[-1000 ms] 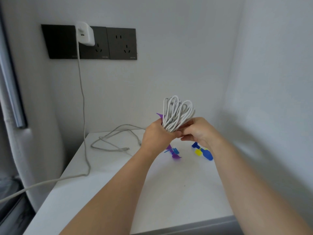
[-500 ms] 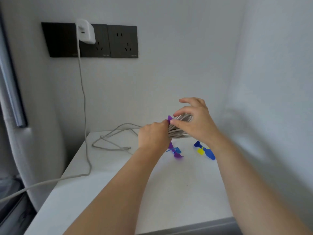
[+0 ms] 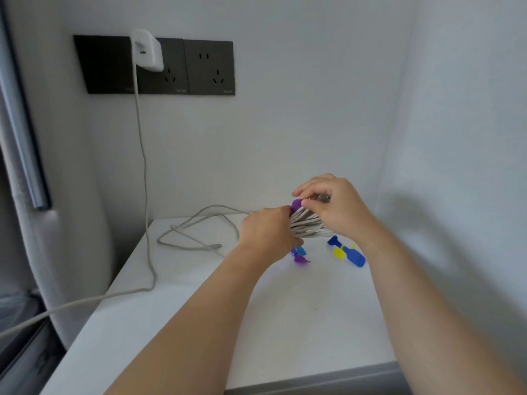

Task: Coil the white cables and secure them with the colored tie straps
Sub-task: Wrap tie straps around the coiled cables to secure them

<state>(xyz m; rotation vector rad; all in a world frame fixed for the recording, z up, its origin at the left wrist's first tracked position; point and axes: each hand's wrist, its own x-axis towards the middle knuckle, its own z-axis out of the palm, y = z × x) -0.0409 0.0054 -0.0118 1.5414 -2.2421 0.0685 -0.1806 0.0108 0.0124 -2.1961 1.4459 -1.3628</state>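
A coiled bundle of white cable [image 3: 306, 226] lies sideways in the air above the white table [image 3: 285, 323]. My left hand [image 3: 265, 235] grips the bundle's left part. My right hand [image 3: 333, 209] covers its right part, with the fingertips pinching the end of a purple tie strap [image 3: 296, 204] at the top of the bundle. More straps lie on the table under my hands: a purple and blue one [image 3: 300, 255] and a blue and yellow group [image 3: 346, 252]. Most of the coil is hidden by my hands.
A second white cable [image 3: 196, 232] lies loose at the table's back left. A white charger [image 3: 147, 54] sits in the dark wall sockets [image 3: 208, 68], and its cord [image 3: 142, 166] hangs down and runs off to the left. A wall stands close on the right.
The coil, held upright with its loops up a second ago, has been tipped sideways and lowered. My right hand moved over its top and closed its fingers on the purple strap.
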